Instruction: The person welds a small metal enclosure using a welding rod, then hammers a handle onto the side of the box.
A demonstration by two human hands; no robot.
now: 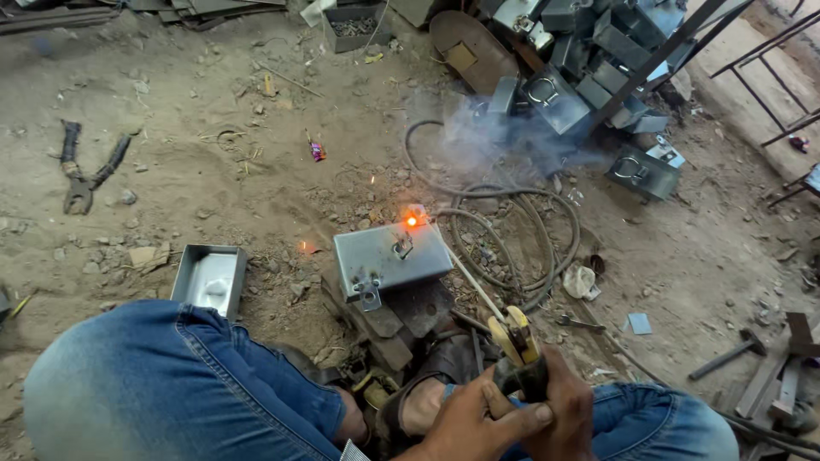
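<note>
In the head view, both hands sit at the lower centre edge of the frame. The right hand (568, 401) and the left hand (465, 423) have their fingers curled tight round the electrode holder (517, 350), overlapping so their outlines blur together. Its welding rod (465, 277) slants up to the metal box (391, 256) at centre, where an orange glow marks the upper right corner. Bare dirt lies open to the left; cable coils (512, 239) crowd the right. Smoke veils the stacked boxes (598, 68) above.
</note>
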